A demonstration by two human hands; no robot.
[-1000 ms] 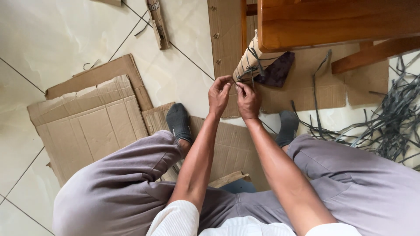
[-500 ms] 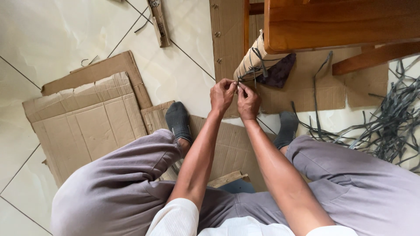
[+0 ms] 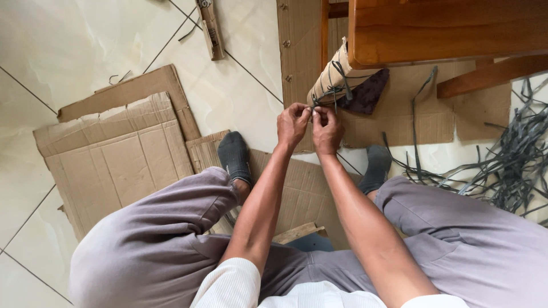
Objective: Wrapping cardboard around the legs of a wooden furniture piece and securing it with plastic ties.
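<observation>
Wrapped furniture leg [image 3: 334, 77] — cardboard-sheathed, bound with dark cord [image 3: 341, 80], long axis running from 7 to 1 o'clock under the brown wooden frame [image 3: 445, 28]. Left hand [image 3: 293, 124] and right hand [image 3: 327, 130] meet at its lower end, fingers pinched closed on the cord. Setting — glossy cream tiled floor [image 3: 85, 40], flattened corrugated cardboard sheets [image 3: 114, 154] at 9 o'clock, tangled dark strips [image 3: 514, 154] at 3 o'clock.
</observation>
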